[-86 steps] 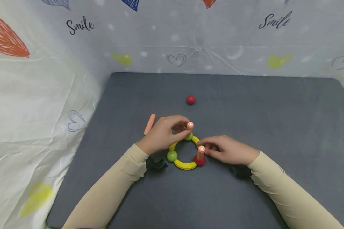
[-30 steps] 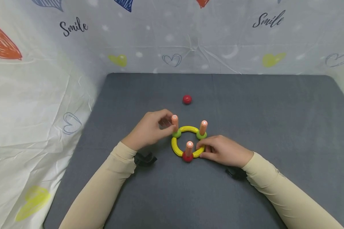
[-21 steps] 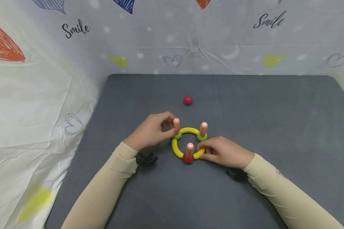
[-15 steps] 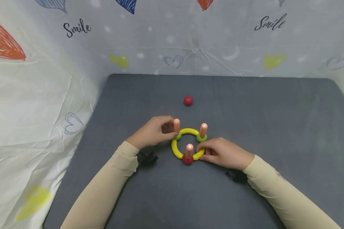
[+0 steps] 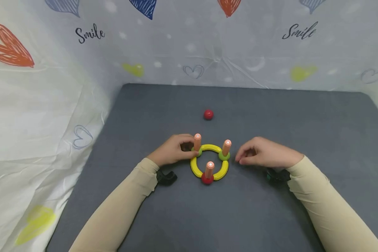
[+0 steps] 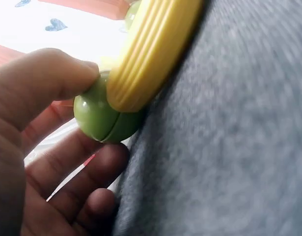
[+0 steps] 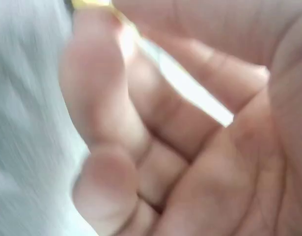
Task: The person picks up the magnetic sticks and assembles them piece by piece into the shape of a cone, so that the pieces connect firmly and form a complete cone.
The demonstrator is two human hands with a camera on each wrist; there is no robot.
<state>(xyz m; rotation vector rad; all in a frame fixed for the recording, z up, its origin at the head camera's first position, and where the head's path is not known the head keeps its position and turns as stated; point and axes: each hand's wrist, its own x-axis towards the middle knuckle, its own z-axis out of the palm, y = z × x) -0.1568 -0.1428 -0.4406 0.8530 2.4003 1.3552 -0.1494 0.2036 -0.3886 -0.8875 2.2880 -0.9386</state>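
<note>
Pinching the green ball (image 5: 197,152) at the ring's far-left joint, the left hand (image 5: 173,153) has thumb and fingers curled round it. The right hand (image 5: 264,153) hovers just beside the yellow ring (image 5: 194,167), fingers loosely curled, holding nothing. Three orange pegs (image 5: 209,169) stand upright on the ring's balls. A loose red ball (image 5: 208,114) lies farther back on the grey surface (image 5: 302,122).

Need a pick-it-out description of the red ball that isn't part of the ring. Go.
Start at the grey mat and find the yellow ring with three orange pegs near its front middle. Look past the ring toward the backdrop: the loose red ball sits alone there. Unlike the ring's red ball, it has no peg and touches nothing.
</note>
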